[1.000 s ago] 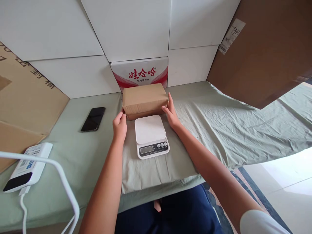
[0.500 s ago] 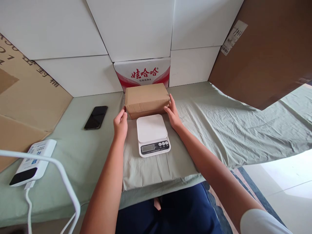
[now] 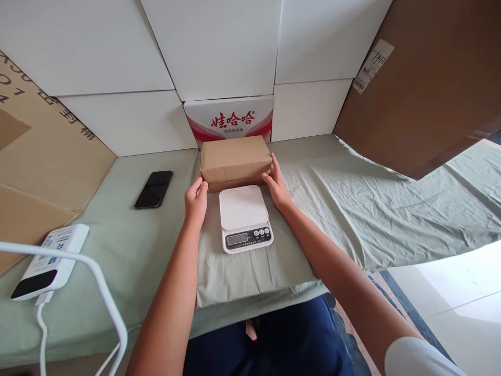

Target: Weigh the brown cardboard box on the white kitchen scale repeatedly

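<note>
Green cloth (image 3: 336,209) | left hand (image 3: 196,198), right hand (image 3: 278,189) still gripping cardboard box (image 3: 236,154) — unmoved behind scale (image 3: 243,208)

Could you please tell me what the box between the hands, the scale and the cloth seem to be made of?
Brown rectangular cardboard box: matte board, judging by plain faces and creased front.
White flat-topped digital scale: probably smooth plastic, given its rounded, moulded edges.
Pale green wrinkled cloth: matte fabric, shown by its soft folds; fibre unclear.
</note>
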Tool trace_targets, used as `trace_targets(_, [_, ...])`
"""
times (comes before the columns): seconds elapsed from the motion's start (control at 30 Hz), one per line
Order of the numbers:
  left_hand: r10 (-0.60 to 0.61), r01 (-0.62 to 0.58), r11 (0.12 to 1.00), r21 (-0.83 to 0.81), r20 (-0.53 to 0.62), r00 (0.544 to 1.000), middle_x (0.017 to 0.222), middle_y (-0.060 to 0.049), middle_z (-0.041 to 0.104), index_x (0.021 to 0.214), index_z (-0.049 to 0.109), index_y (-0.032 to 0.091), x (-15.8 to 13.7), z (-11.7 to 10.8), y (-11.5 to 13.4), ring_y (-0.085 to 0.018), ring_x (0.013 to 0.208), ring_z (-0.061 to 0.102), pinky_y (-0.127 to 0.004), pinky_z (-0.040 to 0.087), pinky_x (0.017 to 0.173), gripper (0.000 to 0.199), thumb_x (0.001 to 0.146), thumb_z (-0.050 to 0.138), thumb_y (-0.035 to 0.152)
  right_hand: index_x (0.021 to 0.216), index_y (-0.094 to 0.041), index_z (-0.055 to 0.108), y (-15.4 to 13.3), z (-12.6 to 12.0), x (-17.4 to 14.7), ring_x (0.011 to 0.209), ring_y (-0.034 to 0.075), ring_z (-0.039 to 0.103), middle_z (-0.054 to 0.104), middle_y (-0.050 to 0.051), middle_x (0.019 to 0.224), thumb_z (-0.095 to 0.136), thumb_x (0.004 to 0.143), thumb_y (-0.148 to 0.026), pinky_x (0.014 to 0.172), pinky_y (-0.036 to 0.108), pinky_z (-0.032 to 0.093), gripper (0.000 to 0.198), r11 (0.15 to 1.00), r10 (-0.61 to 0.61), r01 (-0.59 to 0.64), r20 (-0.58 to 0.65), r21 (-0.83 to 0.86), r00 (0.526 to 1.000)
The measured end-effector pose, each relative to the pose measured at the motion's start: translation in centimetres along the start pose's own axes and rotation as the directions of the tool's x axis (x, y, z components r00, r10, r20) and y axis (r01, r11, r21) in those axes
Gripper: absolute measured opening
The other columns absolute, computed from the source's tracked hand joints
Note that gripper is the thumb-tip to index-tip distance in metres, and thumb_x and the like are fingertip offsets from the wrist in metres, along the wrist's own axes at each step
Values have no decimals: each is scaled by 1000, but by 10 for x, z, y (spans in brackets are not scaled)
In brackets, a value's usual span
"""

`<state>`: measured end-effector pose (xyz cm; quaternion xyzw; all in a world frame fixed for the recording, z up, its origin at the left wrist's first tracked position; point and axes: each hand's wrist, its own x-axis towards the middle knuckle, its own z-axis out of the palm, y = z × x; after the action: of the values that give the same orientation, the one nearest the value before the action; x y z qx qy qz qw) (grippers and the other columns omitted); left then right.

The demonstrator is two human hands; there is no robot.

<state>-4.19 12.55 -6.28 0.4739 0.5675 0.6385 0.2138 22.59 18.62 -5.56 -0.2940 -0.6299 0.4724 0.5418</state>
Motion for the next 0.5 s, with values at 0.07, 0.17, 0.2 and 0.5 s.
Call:
trace_targets(0.07, [-22, 22, 1000, -8, -5, 1000, 95, -7, 78, 114, 79, 12, -1, 0, 4, -18, 97, 71, -24, 58, 90, 51, 90, 69, 56, 174, -34, 15, 1, 0, 0, 162, 31, 35, 32, 4, 175, 65, 90, -83, 139, 56, 26, 109, 1000, -1, 0, -2, -19, 1000])
trace_targets(0.17, [-40, 40, 999, -11, -1, 999, 83, -2, 71, 106, 80, 14, -4, -1, 11, -16, 88, 67, -22, 56, 85, 45, 89, 69, 54, 175, -34, 14, 1, 0, 0, 159, 31, 39, 32, 5, 175, 64, 90, -83, 137, 57, 31, 110, 1000, 8, -8, 4, -24, 1000])
trace_targets(0.2, [-39, 39, 999, -8, 1, 999, 80, -1, 69, 104, 80, 14, -4, -1, 12, -16, 85, 65, -22, 55, 83, 44, 89, 69, 54, 175, -33, 13, 1, 0, 0, 158, 31, 41, 31, 6, 175, 64, 89, -84, 136, 56, 32, 111, 1000, 11, -10, 6, -21, 1000])
trace_targets(0.5, [-51, 51, 998, -25, 11, 999, 91, -3, 72, 115, 79, 14, -5, -1, 12, -15, 91, 66, -24, 56, 91, 55, 86, 69, 60, 176, -32, 7, 2, -1, 0, 160, 31, 39, 29, 5, 176, 60, 91, -86, 136, 56, 34, 113, 998, -4, 5, 27, -59, 1000])
